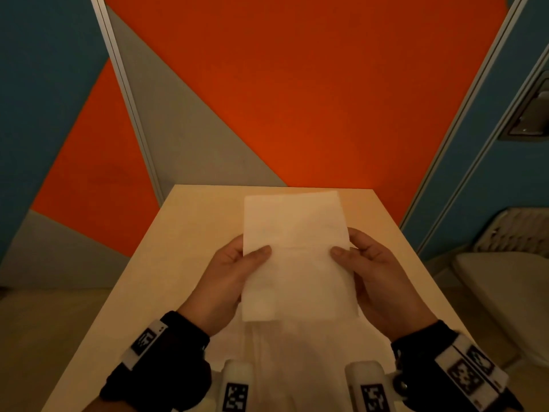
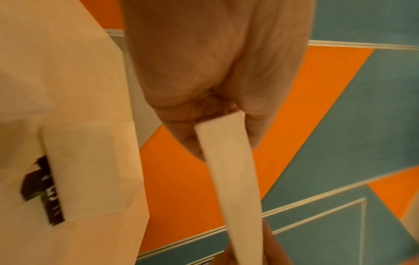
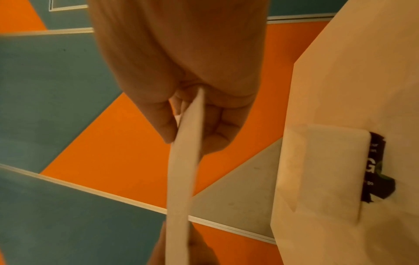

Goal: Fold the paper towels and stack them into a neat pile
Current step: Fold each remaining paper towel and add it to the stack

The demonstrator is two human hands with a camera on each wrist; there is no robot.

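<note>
Both my hands hold a white paper towel (image 1: 297,272) up over the beige table (image 1: 193,233). My left hand (image 1: 255,254) pinches its left edge, thumb on top and fingers behind. At the right edge, my right hand (image 1: 341,252) pinches it the same way. A faint crease crosses the sheet between the thumbs. In the wrist views the towel (image 2: 231,170) (image 3: 181,170) shows edge-on, running from the left hand (image 2: 204,80) and the right hand (image 3: 181,71). More white towels (image 1: 291,352) lie on the table under my wrists.
A flat folded white sheet (image 2: 90,170) (image 3: 328,170) lies on the table with a black printed tag (image 2: 40,188) (image 3: 378,170) sticking out from under it. A pale chair (image 1: 505,281) stands to the right. Orange, grey and blue wall panels (image 1: 297,84) rise behind the table.
</note>
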